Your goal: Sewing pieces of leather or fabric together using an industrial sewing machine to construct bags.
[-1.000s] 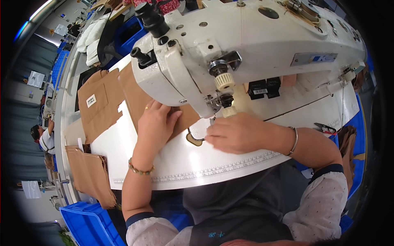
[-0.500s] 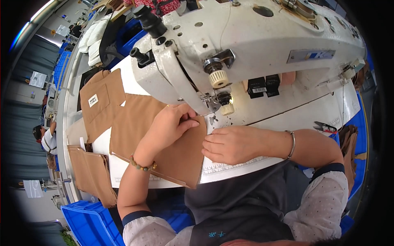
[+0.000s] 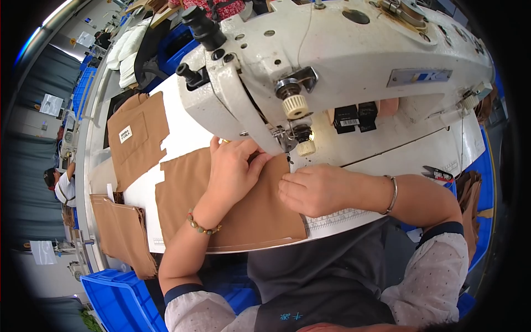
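A brown fabric panel [image 3: 238, 218] lies on the white sewing table [image 3: 420, 146], its right corner under the needle end of a white sewing machine [image 3: 354, 50]. My left hand [image 3: 232, 169] pinches that panel just left of the presser foot [image 3: 290, 149], thumb and fingers on its upper edge. My right hand [image 3: 310, 191] rests with curled fingers at the panel's right edge, below the foot; what lies inside those fingers is hidden.
A pocketed brown piece [image 3: 145, 157] and folded brown pieces [image 3: 116, 232] lie left, black boxes [image 3: 345, 119] under the arm, snips [image 3: 440, 174] right. Blue crates [image 3: 119, 299] flank the table. A co-worker [image 3: 65, 185] is far left, another in red [image 3: 221, 6] behind.
The brown panel has come down from behind the machine toward the table's front edge and turned. My left hand has shifted right with it; my right hand has moved down, then slightly up.
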`<state>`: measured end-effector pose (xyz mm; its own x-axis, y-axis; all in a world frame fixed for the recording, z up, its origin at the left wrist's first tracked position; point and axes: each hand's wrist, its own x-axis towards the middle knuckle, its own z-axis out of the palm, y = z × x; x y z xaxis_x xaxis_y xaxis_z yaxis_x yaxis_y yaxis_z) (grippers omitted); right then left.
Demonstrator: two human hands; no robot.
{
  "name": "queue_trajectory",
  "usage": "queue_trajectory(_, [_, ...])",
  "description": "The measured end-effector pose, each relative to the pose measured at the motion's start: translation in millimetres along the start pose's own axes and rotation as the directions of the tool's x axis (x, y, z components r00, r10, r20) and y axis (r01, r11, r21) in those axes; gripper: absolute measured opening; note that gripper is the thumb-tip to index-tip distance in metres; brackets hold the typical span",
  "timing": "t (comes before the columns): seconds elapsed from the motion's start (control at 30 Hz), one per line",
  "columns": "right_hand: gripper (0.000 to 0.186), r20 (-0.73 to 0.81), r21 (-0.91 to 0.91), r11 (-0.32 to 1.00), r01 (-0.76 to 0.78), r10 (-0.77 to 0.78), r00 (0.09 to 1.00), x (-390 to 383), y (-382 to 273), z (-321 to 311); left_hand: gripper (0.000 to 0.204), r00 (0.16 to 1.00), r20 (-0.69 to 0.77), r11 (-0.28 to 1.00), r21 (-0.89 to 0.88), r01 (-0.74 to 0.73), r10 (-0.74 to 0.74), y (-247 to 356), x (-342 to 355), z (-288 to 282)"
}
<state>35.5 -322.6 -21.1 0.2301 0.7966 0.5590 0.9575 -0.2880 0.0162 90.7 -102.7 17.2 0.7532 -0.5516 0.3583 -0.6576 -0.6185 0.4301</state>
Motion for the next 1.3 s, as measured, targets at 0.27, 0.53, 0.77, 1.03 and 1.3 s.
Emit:
queue_trajectory(0.27, [0.022, -0.024, 0.015, 0.999, -0.048, 0.048, 0.999, -0.7, -0.7, 0.7, 0.021, 0.983, 0.15, 0.992, 0.075, 0.1, -0.11, -11.5, 10.6, -2.5])
queue_trajectory(0.53, [0.023, -0.02, 0.035, 0.999, -0.027, 0.028, 0.999, -1.6, 0.2, -1.3, 0.025, 0.92, 0.261, 0.943, -0.081, 0.321, -0.291, -12.4, 15.8, -4.1])
queue_trajectory(0.77, [0.012, -0.135, -0.082, 0.997, 0.015, -0.026, 0.99, 2.2, 3.9, -0.1, 0.025, 0.95, 0.171, 0.933, -0.207, 0.294, -0.261, -11.7, 20.6, -1.5])
queue_trajectory(1.03, [0.015, -0.156, -0.114, 0.993, 0.024, -0.042, 0.987, 0.5, 3.2, 1.7, 0.025, 0.958, 0.174, 0.945, -0.194, 0.262, -0.229, -7.6, 22.1, -2.5])
queue_trajectory(1.3, [0.015, -0.12, -0.07, 0.997, 0.016, -0.024, 0.993, 0.5, 3.0, -1.0, 0.031, 0.988, 0.088, 0.988, -0.082, 0.131, -0.124, -20.3, 13.2, 7.5])
